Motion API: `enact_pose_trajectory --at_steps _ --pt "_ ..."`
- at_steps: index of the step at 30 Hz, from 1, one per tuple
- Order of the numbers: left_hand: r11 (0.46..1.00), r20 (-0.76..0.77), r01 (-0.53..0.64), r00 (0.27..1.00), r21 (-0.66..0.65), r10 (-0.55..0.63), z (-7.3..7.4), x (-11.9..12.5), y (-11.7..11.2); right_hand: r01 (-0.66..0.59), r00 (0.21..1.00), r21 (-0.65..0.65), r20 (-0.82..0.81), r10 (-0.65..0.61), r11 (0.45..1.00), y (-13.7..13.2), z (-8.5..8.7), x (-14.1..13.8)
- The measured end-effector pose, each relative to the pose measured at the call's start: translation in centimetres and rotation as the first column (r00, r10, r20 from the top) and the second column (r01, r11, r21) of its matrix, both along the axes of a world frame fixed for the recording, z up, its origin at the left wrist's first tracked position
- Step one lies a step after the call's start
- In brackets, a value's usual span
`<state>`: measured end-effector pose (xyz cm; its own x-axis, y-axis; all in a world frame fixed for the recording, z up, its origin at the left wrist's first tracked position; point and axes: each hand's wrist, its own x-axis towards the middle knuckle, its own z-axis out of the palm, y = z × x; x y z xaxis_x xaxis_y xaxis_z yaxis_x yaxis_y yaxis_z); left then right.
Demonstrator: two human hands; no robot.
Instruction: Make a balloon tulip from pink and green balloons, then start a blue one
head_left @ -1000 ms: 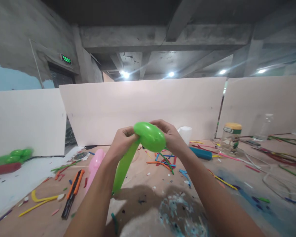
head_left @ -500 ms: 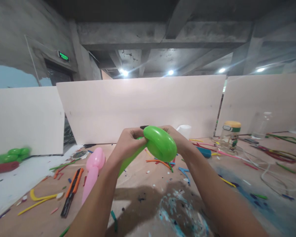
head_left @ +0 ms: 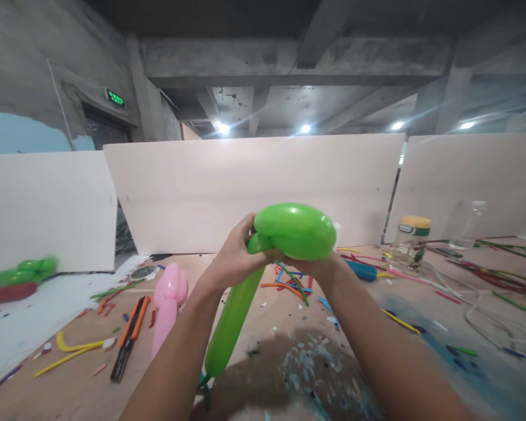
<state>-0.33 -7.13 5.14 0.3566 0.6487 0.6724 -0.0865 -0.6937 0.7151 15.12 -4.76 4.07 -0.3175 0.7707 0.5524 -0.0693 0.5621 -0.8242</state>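
Observation:
Both hands are raised over the middle of the table around a green twisting balloon [head_left: 294, 229]. My left hand [head_left: 241, 251] is closed around its narrow part, beside a small bubble. From there the long green tail hangs down to the left and ends in a knotted tip. My right hand [head_left: 313, 266] is under the large folded loop, and most of its fingers are hidden behind the balloon. Left of my left forearm lies a pink twisted balloon [head_left: 170, 286], partly covered by the arm.
An orange and black balloon pump [head_left: 131, 339] lies at left. Green and red balloons [head_left: 30, 272] rest at far left. Loose uninflated balloons [head_left: 289, 285] litter the table. A yellow-lidded cup [head_left: 412, 240] and a clear bottle [head_left: 467, 225] stand at right, before white boards [head_left: 254, 181].
The green loop has swung up and now lies more level above my hands. Its long tail has come into view, hanging down. My left hand has turned.

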Motion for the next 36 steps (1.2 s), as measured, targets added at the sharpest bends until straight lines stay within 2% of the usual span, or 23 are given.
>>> enact_pose_trajectory --at_steps 3,5,7,9,11,13,14,15,16,18,21,23,25,27,29,32,34,36 --pt "0.994 0.154 -0.052 0.986 -0.094 0.066 -0.1 0.6 0.1 -0.153 0.983 -0.11 -0.116 0.14 0.982 0.2 -0.5 -1.0" --pt "0.985 0.251 -0.107 0.958 -0.134 0.138 -0.3 1.0 0.7 -0.059 0.992 -0.059 -0.112 0.052 0.997 0.0 -0.7 -1.8" --pt "0.969 0.32 -0.204 0.917 -0.138 0.239 -0.6 1.1 1.5 0.164 0.982 0.08 -0.103 -0.155 0.983 -0.4 -1.0 -2.7" --pt "0.944 0.329 -0.302 0.885 -0.133 0.33 -0.9 1.1 2.3 0.394 0.919 0.252 -0.102 -0.38 0.884 -0.8 -1.4 -3.4" --pt "0.936 0.254 -0.324 0.902 -0.138 0.35 -1.1 0.8 2.7 0.514 0.844 0.421 -0.091 -0.529 0.747 -1.0 -1.7 -3.6" --pt "0.953 0.157 -0.245 0.949 -0.178 0.273 -1.1 0.4 2.6 0.552 0.786 0.542 -0.085 -0.612 0.633 -0.9 -1.8 -3.5" --pt "0.961 0.117 -0.18 0.971 -0.211 0.208 -1.1 0.3 2.5 0.56 0.77 0.569 -0.089 -0.632 0.602 -0.8 -1.8 -3.3" --pt "0.963 0.085 -0.113 0.987 -0.243 0.137 -1.0 0.1 2.3 0.566 0.764 0.572 -0.092 -0.639 0.594 -0.7 -1.7 -3.0" --pt "0.961 0.059 -0.052 0.996 -0.271 0.071 -1.0 0.0 2.2 0.565 0.771 0.553 -0.09 -0.631 0.612 -0.5 -1.7 -2.8" --pt "0.954 0.043 0.011 0.999 -0.3 0.002 -1.0 -0.1 2.1 0.531 0.823 0.457 -0.074 -0.564 0.714 -0.1 -1.5 -2.4" --pt "0.96 0.198 -0.03 0.976 -0.278 0.088 -1.1 -0.1 2.5 0.354 0.934 0.226 -0.025 -0.357 0.908 0.3 -1.3 -2.0" --pt "0.967 0.334 -0.074 0.929 -0.245 0.156 -1.0 -0.1 2.7 0.151 0.987 0.055 0.042 -0.153 0.987 0.4 -1.4 -1.8" --pt "0.973 0.45 -0.11 0.872 -0.201 0.192 -0.8 -0.2 2.8 -0.086 0.98 -0.094 0.17 0.101 0.992 0.3 -1.6 -1.7" --pt "0.98 0.555 -0.101 0.812 -0.171 0.181 -0.6 -0.3 2.7 -0.223 0.913 -0.181 0.304 0.27 0.958 0.2 -1.8 -1.6" --pt "0.983 0.606 0.002 0.788 -0.183 0.111 -0.5 -0.4 2.6 -0.229 0.889 -0.202 0.354 0.289 0.952 0.2 -2.0 -1.6" --pt "0.941 0.586 0.202 0.811 -0.27 -0.006 -0.6 -0.3 2.5 -0.207 0.914 -0.228 0.301 0.271 0.951 0.4 -2.2 -1.4" --pt "0.917 0.595 0.256 0.803 -0.306 -0.025 -0.7 -0.1 2.5 -0.253 0.9 -0.278 0.284 0.331 0.927 0.6 -2.3 -1.3" --pt "0.917 0.636 0.272 0.771 -0.291 -0.026 -0.8 0.0 2.5 -0.313 0.87 -0.338 0.273 0.411 0.888 0.5 -2.2 -1.2"
